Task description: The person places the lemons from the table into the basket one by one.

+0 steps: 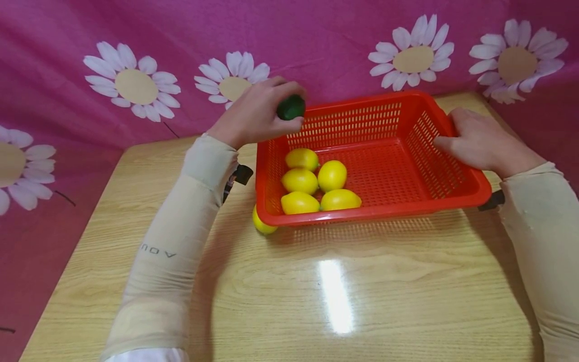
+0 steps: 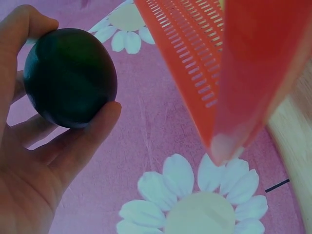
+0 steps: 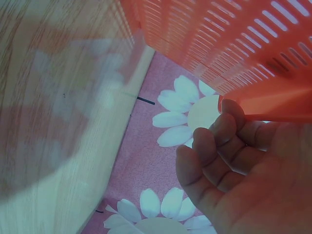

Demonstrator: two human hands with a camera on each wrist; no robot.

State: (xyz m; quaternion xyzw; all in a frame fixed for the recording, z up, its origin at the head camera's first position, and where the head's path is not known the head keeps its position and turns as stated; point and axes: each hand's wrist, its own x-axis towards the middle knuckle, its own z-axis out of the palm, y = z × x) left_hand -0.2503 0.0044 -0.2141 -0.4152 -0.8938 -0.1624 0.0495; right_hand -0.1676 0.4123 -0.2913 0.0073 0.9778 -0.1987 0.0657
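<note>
My left hand [image 1: 264,111] holds a dark green, smooth, round fruit [image 1: 291,107] just above the back left corner of the red plastic basket [image 1: 384,213]. In the left wrist view, fingers and thumb grip the green fruit [image 2: 70,78] from its sides. At the basket's right end, my right hand [image 1: 484,138] grips the rim, thumb over the inside. Its curled fingers show beneath the red rim [image 3: 278,118] in the right wrist view. Several yellow lemons [image 1: 332,176] lie bunched in the left part of the basket.
Another lemon [image 1: 263,223] lies on the wooden table [image 1: 384,291], outside the basket at its front left corner and partly hidden by it. Behind the table hangs a pink cloth [image 1: 316,40] with large white daisies.
</note>
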